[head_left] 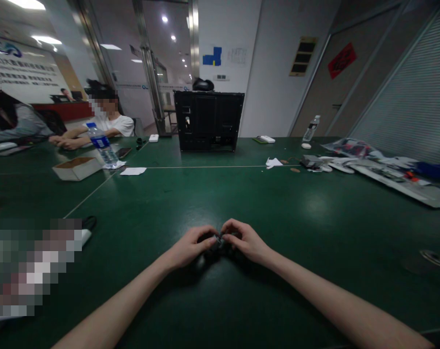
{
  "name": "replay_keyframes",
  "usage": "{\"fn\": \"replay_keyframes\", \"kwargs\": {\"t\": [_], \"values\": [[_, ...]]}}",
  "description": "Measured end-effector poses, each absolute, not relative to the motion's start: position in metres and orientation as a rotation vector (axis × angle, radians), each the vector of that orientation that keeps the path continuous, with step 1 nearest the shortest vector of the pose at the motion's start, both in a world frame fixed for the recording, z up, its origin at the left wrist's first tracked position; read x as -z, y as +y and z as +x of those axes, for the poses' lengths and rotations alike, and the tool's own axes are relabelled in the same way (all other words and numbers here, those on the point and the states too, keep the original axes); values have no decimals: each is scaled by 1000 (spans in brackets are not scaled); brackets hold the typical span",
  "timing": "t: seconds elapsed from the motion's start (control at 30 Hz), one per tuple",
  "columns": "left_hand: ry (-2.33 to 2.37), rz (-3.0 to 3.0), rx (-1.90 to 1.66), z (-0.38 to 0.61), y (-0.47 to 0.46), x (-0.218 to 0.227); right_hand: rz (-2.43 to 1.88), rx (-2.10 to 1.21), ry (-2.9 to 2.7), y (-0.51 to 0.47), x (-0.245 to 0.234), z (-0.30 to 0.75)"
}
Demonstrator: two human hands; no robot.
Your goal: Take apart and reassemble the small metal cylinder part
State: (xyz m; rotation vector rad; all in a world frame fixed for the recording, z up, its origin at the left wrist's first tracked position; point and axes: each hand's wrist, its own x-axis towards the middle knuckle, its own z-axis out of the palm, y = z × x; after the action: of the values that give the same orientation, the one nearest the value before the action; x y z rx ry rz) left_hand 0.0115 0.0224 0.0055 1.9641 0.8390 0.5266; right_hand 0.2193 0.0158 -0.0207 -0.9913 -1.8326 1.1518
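Close together above the green table point(157, 196), my two hands meet fingertip to fingertip over a small dark item point(220, 238). It looks greyish and partly shiny, but it is too small and too covered by fingers to name. My left hand point(196, 245) pinches it from the left between thumb and fingers. From the right, my right hand point(247, 242) does the same with curled fingers. Shadows fall on the tabletop beneath both hands.
A black box-like casing point(210, 118) stands at the back. Left are a water bottle point(102, 145), an open carton point(77, 168) and a seated person point(110, 116). Right lie a cluttered white tray point(394, 182), another bottle point(312, 128) and a round object point(432, 258).
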Motion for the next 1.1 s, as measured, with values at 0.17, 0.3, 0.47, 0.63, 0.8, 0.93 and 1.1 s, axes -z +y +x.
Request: {"fn": "replay_keyframes", "kwargs": {"t": [0.17,0.3,0.47,0.63,0.8,0.93,1.1], "values": [[832,1966,-518,11,24,-3,-994,-1118,-1884,13,17,220],[829,1974,-515,11,25,0,-1005,-1076,-1925,12,16,220],[837,1975,-513,13,24,-1,-1006,-1104,-1917,13,18,222],[831,1962,-509,12,23,-4,-1008,-1147,-1865,14,19,220],[827,1977,-541,10,24,-3,-1010,-1126,-1860,14,17,218],[830,1970,-533,9,24,-3,-1010,-1112,-1853,14,17,219],[823,1976,-519,8,24,-4,-999,-1114,-1866,15,19,219]]}}
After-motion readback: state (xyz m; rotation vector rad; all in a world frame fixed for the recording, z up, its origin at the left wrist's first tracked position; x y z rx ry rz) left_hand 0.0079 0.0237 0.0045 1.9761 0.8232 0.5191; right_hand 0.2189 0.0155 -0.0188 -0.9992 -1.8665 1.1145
